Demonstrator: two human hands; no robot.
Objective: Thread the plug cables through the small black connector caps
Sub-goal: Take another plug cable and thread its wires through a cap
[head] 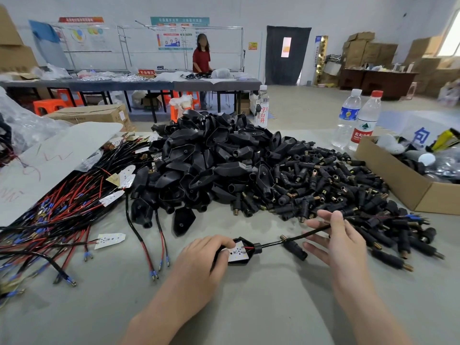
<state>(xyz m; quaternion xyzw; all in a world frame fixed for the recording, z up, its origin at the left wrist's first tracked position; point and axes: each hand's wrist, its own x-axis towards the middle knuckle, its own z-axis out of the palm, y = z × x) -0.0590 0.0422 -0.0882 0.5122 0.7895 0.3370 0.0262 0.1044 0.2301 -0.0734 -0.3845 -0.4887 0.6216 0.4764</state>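
Right, left grip (206, 255) curled round the housing (239, 251) to pin it on the table (273, 307); right grip (341, 235) pinches the cable (313, 231) taut; I'd guess for the cap (295, 249) beside it.

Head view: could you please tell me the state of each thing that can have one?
Housing, open, board inside, cable leaving its neck.
Left hand, gripping the housing.
Right hand, pinching the cable.
Connector cap, lying loose beside the cable.
Water bottles, upright, capped.
Cardboard box, open.
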